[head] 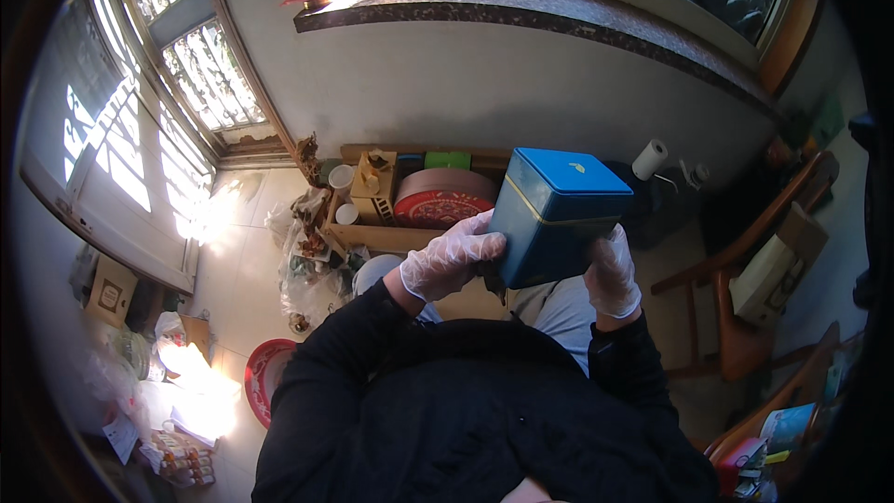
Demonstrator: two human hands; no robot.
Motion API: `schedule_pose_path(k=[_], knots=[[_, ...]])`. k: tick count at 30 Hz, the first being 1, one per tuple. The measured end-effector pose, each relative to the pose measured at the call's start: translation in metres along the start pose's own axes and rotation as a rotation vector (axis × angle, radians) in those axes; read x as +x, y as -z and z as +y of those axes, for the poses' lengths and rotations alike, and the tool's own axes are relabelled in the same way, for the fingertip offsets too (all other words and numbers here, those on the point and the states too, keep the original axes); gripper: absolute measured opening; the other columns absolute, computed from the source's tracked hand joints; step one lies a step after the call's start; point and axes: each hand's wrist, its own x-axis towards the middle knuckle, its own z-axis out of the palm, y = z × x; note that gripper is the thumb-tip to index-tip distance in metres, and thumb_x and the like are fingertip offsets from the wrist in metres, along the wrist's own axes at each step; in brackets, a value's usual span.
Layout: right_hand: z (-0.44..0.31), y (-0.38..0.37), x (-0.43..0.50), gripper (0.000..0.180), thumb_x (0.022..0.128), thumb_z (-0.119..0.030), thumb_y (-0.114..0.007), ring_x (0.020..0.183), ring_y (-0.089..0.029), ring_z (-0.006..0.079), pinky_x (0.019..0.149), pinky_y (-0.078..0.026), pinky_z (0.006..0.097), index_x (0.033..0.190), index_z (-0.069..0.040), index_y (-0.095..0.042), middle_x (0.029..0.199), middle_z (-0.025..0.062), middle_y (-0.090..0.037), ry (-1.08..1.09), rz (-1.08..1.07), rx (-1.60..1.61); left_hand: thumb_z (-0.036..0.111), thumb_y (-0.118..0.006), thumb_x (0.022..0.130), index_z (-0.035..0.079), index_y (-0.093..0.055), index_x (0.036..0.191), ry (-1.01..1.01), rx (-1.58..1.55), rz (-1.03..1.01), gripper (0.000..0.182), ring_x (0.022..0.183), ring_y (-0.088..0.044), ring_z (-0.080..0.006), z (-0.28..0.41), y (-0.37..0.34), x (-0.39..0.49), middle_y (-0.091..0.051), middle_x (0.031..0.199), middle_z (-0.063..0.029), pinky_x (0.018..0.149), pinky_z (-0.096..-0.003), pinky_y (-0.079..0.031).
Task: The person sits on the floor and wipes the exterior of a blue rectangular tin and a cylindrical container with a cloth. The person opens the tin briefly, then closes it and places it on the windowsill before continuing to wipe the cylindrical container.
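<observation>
Between my two gloved hands I hold a blue rectangular tin (552, 223) with a brighter blue lid and a thin gold line below its top. A small pale emblem marks the lid, which sits on the tin. My left hand (454, 255) presses the tin's left side, thumb along its face. On the opposite side, my right hand (614, 276) supports the lower right edge; some of its fingers are hidden behind the tin. Both hands wear thin clear plastic gloves. Beyond the tin, a low wooden crate (380, 240) holds a round red patterned box (447, 206) and a tan carton (374, 188).
Clear plastic bags (314, 279) lie on the tiled floor left of the crate. A red-rimmed basin (260, 381) is beside my left arm. Wooden chairs (744, 335) stand at right, one bearing a paper bag (779, 269). A stone windowsill (489, 12) juts from the wall ahead.
</observation>
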Motion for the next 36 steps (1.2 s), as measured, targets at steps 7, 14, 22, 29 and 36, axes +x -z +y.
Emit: schedule_pose_path(k=[7, 14, 22, 29, 36], knots=[[0.012, -0.022, 0.007, 0.066, 0.103, -0.028, -0.080, 0.138, -0.060, 0.0217, 0.118, -0.046, 0.0393, 0.159, -0.005, -0.051, 0.147, 0.0091, -0.065, 0.068, 0.354, -0.106, 0.030, -0.093, 0.089, 0.009, -0.042, 0.166, -0.188, 0.012, 0.150, 0.095, 0.135, -0.056, -0.0248, -0.006, -0.006, 0.011, -0.055, 0.150, -0.0098, 0.114, -0.0411, -0.049], [0.022, -0.011, -0.012, 0.067, 0.089, -0.036, -0.091, 0.122, -0.062, 0.0200, 0.108, -0.049, 0.0397, 0.142, -0.010, -0.060, 0.129, 0.0058, -0.065, -0.023, 0.225, -0.208, 0.013, -0.090, 0.090, 0.016, -0.035, 0.172, -0.510, 0.793, 0.207, 0.099, 0.151, -0.042, -0.0384, -0.024, -0.020, 0.018, -0.037, 0.162, -0.0224, 0.128, -0.0452, -0.038], [0.031, 0.059, -0.028, 0.063, 0.098, -0.035, -0.083, 0.128, -0.068, 0.0254, 0.109, -0.055, 0.0399, 0.147, -0.004, -0.059, 0.140, 0.0100, -0.070, 0.312, 0.053, -0.342, -0.007, -0.076, 0.095, 0.012, -0.069, 0.145, -0.758, 0.962, -0.007, 0.054, 0.127, -0.066, -0.0346, -0.009, -0.015, 0.011, -0.064, 0.137, -0.0186, 0.109, -0.0428, -0.056], [0.039, 0.068, -0.028, 0.054, 0.109, -0.023, -0.070, 0.139, -0.063, 0.0307, 0.120, -0.050, 0.0404, 0.154, 0.001, -0.053, 0.149, 0.0172, -0.065, 0.092, -0.129, 0.390, -0.010, -0.079, 0.082, 0.010, -0.074, 0.133, -1.048, 1.218, 0.024, 0.056, 0.125, -0.068, -0.0420, 0.009, -0.038, 0.012, -0.059, 0.151, -0.0219, 0.102, -0.0480, -0.059], [0.047, 0.070, -0.030, 0.064, 0.103, -0.010, -0.075, 0.143, -0.060, 0.0339, 0.123, -0.048, 0.0542, 0.159, 0.004, -0.046, 0.160, 0.0221, -0.055, 0.035, -0.218, 0.680, 0.008, -0.080, 0.089, 0.020, -0.074, 0.136, -1.101, 1.634, 0.163, 0.049, 0.123, -0.066, -0.0347, 0.008, -0.044, 0.023, -0.056, 0.153, -0.0133, 0.096, -0.0431, -0.063]])
